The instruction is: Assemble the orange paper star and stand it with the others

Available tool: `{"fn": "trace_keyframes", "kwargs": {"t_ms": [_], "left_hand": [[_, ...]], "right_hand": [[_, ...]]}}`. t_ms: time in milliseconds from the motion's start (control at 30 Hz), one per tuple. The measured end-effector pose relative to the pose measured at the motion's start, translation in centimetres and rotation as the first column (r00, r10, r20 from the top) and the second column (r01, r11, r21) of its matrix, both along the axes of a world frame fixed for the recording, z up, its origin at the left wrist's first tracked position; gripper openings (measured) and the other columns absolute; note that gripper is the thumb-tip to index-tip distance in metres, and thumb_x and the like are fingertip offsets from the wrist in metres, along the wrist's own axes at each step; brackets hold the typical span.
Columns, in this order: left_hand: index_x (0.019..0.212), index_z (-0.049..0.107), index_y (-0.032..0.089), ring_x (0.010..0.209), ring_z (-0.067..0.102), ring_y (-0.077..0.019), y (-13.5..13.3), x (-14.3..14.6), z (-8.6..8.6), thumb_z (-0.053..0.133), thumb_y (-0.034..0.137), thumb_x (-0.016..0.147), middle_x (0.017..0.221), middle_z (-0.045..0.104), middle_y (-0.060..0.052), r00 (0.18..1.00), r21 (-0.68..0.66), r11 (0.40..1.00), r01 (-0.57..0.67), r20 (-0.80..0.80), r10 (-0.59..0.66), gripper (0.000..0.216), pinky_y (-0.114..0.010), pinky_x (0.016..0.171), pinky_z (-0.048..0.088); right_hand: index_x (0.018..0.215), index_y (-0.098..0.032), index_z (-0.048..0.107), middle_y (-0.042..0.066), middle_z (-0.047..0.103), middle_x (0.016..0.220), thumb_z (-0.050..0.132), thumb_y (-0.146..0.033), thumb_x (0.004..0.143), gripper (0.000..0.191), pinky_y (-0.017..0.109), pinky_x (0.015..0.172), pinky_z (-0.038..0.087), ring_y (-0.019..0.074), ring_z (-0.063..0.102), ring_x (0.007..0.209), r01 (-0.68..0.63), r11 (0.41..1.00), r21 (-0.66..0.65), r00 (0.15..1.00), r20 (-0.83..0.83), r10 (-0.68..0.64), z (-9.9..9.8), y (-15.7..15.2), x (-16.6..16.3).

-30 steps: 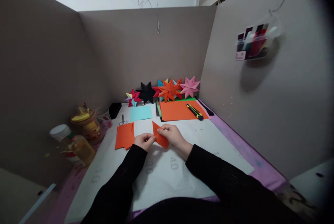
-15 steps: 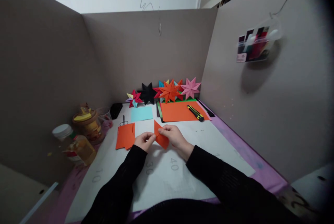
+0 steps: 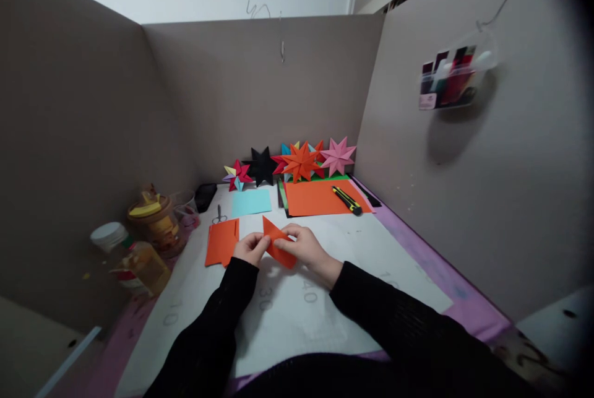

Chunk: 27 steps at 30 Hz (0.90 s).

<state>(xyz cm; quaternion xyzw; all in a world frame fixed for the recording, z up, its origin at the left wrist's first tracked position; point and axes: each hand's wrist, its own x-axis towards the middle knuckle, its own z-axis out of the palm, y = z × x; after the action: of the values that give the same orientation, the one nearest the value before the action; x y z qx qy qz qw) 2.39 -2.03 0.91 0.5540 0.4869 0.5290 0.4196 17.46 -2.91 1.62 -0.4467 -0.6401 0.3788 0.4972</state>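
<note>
A folded piece of orange paper [image 3: 277,243] is pinched between both hands just above the white sheet [image 3: 297,299] on the table. My left hand [image 3: 249,248] grips its left edge with thumb and fingers closed. My right hand [image 3: 304,247] holds its right side, fingers curled over the fold. A small stack of orange paper squares [image 3: 222,241] lies flat just left of my left hand.
Several paper stars [image 3: 301,161] stand along the back wall. A large orange sheet [image 3: 320,197] with a yellow-black utility knife [image 3: 346,200] lies behind my hands, a light blue square [image 3: 251,202] and small scissors [image 3: 218,215] beside it. Jars and a bottle [image 3: 139,249] stand at left.
Both hands shifted slightly left with the orange paper, and the piece has been turned and folded flatter, its pointed corner now leaning left.
</note>
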Motion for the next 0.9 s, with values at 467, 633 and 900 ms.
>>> {"fn": "trace_keyframes", "kwargs": {"t_ms": [467,633,900], "left_hand": [[0.057,0.061,0.016,0.041,0.038,-0.0072,-0.5,0.3,0.3,0.067,0.039,0.058,0.044,0.050,0.004,0.999,-0.014,1.000,0.022,0.033,-0.022,0.024,-0.021,0.044,0.033],[0.061,0.063,0.015,0.044,0.041,-0.0081,-0.2,-0.1,0.7,0.068,0.040,0.058,0.046,0.051,0.004,0.997,0.010,1.000,-0.012,0.080,0.012,0.025,-0.022,0.047,0.035],[0.065,0.059,0.015,0.048,0.042,-0.0076,0.3,-0.3,0.1,0.066,0.040,0.061,0.050,0.049,0.005,0.983,0.058,0.998,0.005,0.182,-0.016,0.027,-0.021,0.049,0.035]], "right_hand": [[0.064,-0.016,0.060,0.001,0.059,0.069,0.059,-0.031,0.073,0.017,0.026,0.066,0.041,0.0133,0.054,0.067,0.048,0.999,0.026,0.999,0.025,-0.049,-0.2,0.0,0.0],[0.060,-0.018,0.058,0.000,0.057,0.069,0.059,-0.025,0.073,0.016,0.027,0.070,0.040,0.0142,0.052,0.071,0.051,0.988,0.148,0.986,0.147,-0.073,0.5,-0.7,-0.3],[0.063,-0.020,0.061,0.002,0.059,0.073,0.057,-0.023,0.078,0.015,0.035,0.085,0.032,0.0172,0.049,0.083,0.080,0.916,0.394,0.931,0.299,-0.210,1.2,-1.8,-0.7]]}}
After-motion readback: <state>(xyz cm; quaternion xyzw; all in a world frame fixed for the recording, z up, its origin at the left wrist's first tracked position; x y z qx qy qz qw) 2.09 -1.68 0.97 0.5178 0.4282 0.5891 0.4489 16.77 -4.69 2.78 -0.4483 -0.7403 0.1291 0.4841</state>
